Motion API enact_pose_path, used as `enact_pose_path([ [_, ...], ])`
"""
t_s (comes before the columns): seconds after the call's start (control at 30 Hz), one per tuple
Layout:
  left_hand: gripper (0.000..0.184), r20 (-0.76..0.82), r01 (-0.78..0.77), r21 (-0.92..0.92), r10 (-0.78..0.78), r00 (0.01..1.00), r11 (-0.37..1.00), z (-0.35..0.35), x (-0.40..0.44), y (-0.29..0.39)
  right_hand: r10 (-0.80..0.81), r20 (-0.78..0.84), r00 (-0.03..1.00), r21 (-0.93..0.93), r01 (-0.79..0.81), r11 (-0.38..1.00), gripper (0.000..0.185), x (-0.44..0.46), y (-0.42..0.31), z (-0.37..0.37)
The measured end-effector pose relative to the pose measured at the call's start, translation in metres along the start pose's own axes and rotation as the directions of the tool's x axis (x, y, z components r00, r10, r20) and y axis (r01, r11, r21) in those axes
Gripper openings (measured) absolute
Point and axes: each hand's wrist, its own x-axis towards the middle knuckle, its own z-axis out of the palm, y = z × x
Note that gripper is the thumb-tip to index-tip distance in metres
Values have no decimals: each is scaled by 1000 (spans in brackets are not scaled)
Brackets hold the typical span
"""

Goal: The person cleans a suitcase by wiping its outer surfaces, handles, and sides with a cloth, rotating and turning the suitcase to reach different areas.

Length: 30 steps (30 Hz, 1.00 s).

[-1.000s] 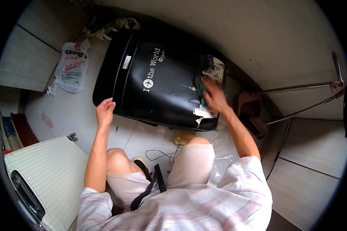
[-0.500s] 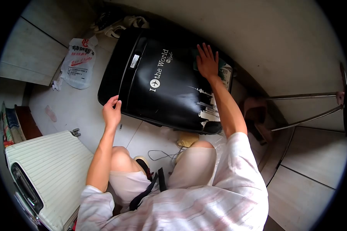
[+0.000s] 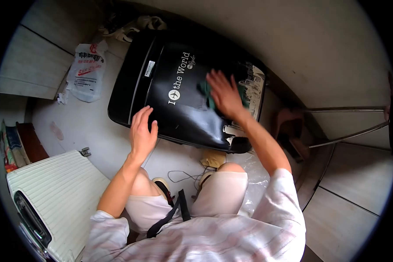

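A black suitcase [image 3: 183,118] lies flat on the floor in front of me, with white lettering and a pale printed pattern toward its right end. Under my right hand [image 3: 226,97] is a dark green cloth [image 3: 210,101], pressed against the suitcase's shell; the palm hides most of it. My left hand [image 3: 144,133] is at the near left edge of the suitcase, fingers extended and thumb apart, with nothing in it. Whether its fingertips touch the shell I cannot tell.
At the lower left stands a white ribbed suitcase [image 3: 61,205]. A white plastic bag [image 3: 86,76] lies by the cabinet, and shoes [image 3: 139,26] sit behind the black suitcase. Near my feet are a thin cord [image 3: 183,177] and a yellowish item [image 3: 214,158]. Metal bars [image 3: 345,109] jut out at right.
My right hand has slid left and nearer to me across the suitcase with the cloth, uncovering more of the pattern. My left hand has moved right and its fingers have opened out.
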Motion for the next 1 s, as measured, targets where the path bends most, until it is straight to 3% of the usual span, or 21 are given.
enact_pose_path([
  [0.1, 37, 22, 5, -3, -5, 1000, 1000, -3, -5, -2, 176, -216, 960, -46, -190, 981, 56, 94, 44, 27],
  [0.23, 38, 94, -11, -23, 13, 996, 1000, -14, -7, -8, 186, -181, 966, 9, -188, 982, 54, 105, 40, 30],
  [0.4, 42, 188, -12, -69, 25, 982, 998, -19, -7, -8, 34, 92, 995, 177, -50, 983, 58, -8, -21, -6],
  [0.53, 43, 218, -94, -12, 94, 971, 996, -14, -8, -17, -66, 314, 947, 165, 14, 986, 59, -81, -62, -29],
  [0.67, 48, 277, -57, -15, 59, 959, 998, -10, -7, -24, -47, 160, 986, 37, 42, 998, 59, -16, -28, 1],
  [0.8, 48, 265, -65, -34, 72, 962, 997, -9, -9, -28, 132, -120, 984, 8, -132, 991, 59, 109, 19, 30],
  [0.93, 46, 254, -36, -79, 55, 966, 996, -13, -9, -27, 158, -134, 978, -5, -160, 987, 58, 126, 7, 43],
  [1.0, 45, 227, -57, -59, 69, 971, 997, -15, -8, -24, 48, -92, 995, 6, -48, 999, 58, 85, -16, 34],
])
